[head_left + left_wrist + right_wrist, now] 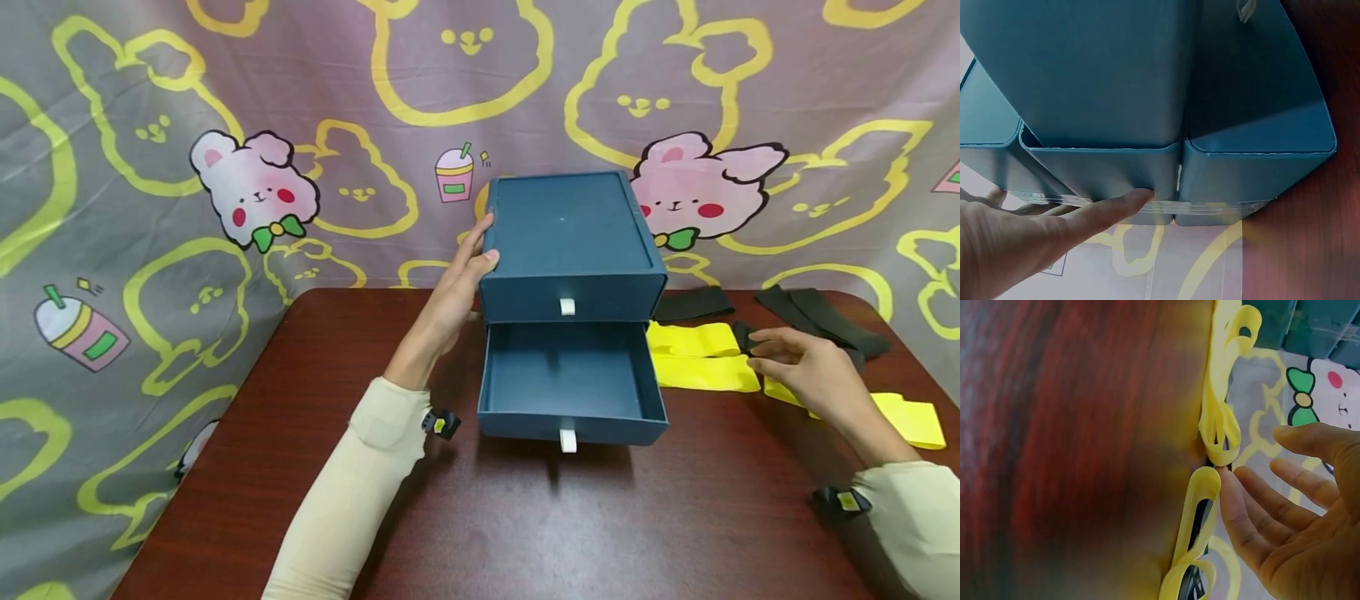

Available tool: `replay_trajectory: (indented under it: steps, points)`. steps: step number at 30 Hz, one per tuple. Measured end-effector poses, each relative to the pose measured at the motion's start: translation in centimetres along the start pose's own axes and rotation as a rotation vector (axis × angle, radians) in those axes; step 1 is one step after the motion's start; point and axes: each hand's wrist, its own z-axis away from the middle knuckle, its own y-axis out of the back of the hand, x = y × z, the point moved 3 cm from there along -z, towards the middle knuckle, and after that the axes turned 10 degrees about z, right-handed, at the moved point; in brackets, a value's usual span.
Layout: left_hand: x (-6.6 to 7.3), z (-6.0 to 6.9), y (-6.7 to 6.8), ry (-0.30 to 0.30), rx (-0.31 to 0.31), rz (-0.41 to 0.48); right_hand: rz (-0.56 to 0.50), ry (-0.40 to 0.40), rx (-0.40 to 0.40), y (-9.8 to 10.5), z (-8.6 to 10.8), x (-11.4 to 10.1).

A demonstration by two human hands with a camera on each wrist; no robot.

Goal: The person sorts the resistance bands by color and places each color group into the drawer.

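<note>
A dark blue two-drawer box [566, 225] stands at the middle of the table, its lower drawer [570, 375] pulled out with nothing in it. The upper drawer is closed, and each front carries a white pull tab. Against the box's left side rests my left hand [453, 287]. In the left wrist view its extended thumb [1119, 207] touches the blue wall beside a band of clear tape. My right hand [813, 371] hovers over the bands on the right, holding nothing, its fingers loosely bent. Closest to it are folded yellow bands [705, 373] and black bands [825, 317].
The dark red-brown table [337, 392] ends at a patterned curtain [360, 208] behind the box. Another yellow band [918, 421] lies near the table's right edge. One more black strip [693, 302] lies just right of the box.
</note>
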Motion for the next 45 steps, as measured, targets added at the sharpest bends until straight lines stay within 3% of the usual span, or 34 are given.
replay_trajectory:
  steps: [10, 25, 31, 39, 45]
  points:
    - [-0.1, 0.0, 0.0, -0.002, 0.005, -0.01, 0.008, 0.029, -0.067, -1.1, -0.7, 0.1]
    - [0.1, 0.1, 0.0, -0.002, 0.006, -0.007, 0.017, -0.023, -0.153, -1.6, -0.3, -1.0]
    - [0.1, 0.1, 0.0, 0.002, 0.008, -0.002, 0.0, 0.011, -0.128, -1.8, 0.2, -1.7]
    - [0.0, 0.2, 0.0, -0.009, 0.007, -0.003, -0.023, 0.051, -0.029, -1.2, 0.8, -3.4]
    - [0.0, 0.1, 0.0, -0.009, 0.006, -0.007, -0.067, 0.045, -0.031, 0.0, 1.3, -4.9]
